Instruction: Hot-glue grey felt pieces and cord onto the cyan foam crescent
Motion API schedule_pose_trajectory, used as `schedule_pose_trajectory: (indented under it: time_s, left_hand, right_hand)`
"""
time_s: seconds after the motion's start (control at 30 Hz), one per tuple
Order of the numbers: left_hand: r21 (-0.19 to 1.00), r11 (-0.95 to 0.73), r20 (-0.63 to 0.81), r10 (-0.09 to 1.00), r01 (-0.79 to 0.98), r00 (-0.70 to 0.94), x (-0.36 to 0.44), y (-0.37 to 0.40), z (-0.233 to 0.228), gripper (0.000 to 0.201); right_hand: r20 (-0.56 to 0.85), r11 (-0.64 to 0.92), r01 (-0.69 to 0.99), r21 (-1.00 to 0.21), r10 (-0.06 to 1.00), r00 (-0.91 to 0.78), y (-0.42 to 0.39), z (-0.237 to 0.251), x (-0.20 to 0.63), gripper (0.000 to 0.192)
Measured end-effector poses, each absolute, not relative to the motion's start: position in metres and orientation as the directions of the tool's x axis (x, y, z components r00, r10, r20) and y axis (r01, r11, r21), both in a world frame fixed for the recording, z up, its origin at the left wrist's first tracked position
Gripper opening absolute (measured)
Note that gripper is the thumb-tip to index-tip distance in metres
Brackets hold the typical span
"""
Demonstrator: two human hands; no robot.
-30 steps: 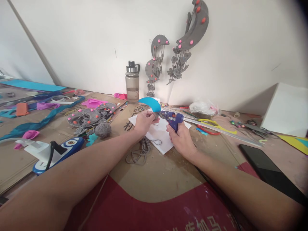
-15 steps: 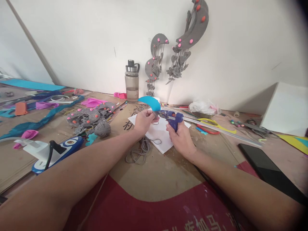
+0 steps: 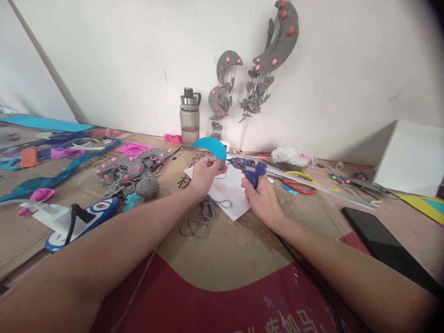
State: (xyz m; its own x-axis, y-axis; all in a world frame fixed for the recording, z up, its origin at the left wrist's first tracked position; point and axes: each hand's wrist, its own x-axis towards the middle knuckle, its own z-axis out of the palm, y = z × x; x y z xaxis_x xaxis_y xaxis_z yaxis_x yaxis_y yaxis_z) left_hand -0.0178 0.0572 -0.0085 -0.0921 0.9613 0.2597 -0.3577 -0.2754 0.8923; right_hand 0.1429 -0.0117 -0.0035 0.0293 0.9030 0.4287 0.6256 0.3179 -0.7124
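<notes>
Pinching the blue crescent (image 3: pixel 210 145) — left hand (image 3: pixel 204 176), now farther from the glue gun (image 3: pixel 255 171) clasped in right hand (image 3: pixel 262 200)

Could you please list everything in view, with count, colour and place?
crescent: one, blue, centre
glue gun: one, dark blue, centre
paper: count unclear, white, below glue gun
cord: one tangle, grey, front centre
yarn ball: one, grey, left
dotted ornaments: count unclear, grey, left
hanging ornaments: at least two, grey, against wall
bottle: one, translucent grey, by wall
power strip: one, blue and white, left
plastic bag: one, clear, by wall
board: one, white, right
phone: one, black, right
looped handles: two, yellow and red, right
scraps: many, mixed colours, mostly left
cardboard: count unclear, brown and red, underneath
left hand: one, bare, on crescent
right hand: one, bare, on glue gun
</notes>
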Motion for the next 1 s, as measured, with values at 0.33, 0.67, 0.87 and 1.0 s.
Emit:
schedule_pose_trajectory:
  time_s: [0.33,0.67,0.87,1.0]
  left_hand:
    - [0.856,-0.266,0.264,0.962,-0.444,-0.068,-0.021,0.06,-0.009,0.019]
    - [0.91,-0.323,0.32,0.946,-0.26,-0.054,-0.015,0.056,-0.003,0.019]
    - [0.919,-0.39,0.385,0.92,-0.061,-0.073,-0.011,0.042,-0.001,0.017]
    - [0.856,-0.504,0.51,0.86,0.113,-0.034,-0.009,0.035,-0.001,0.012]
  right_hand:
    - [0.156,0.035,0.729,-0.683,0.983,0.098,0.024,0.008,0.167,0.034]
    - [0.29,-0.051,0.999,0.013,0.956,0.045,0.016,0.034,0.182,0.057]
    - [0.521,0.384,0.765,-0.517,0.85,-0.075,0.005,0.021,0.159,0.016]
    - [0.447,0.434,0.309,-0.846,0.894,-0.032,0.005,-0.001,0.136,0.031]
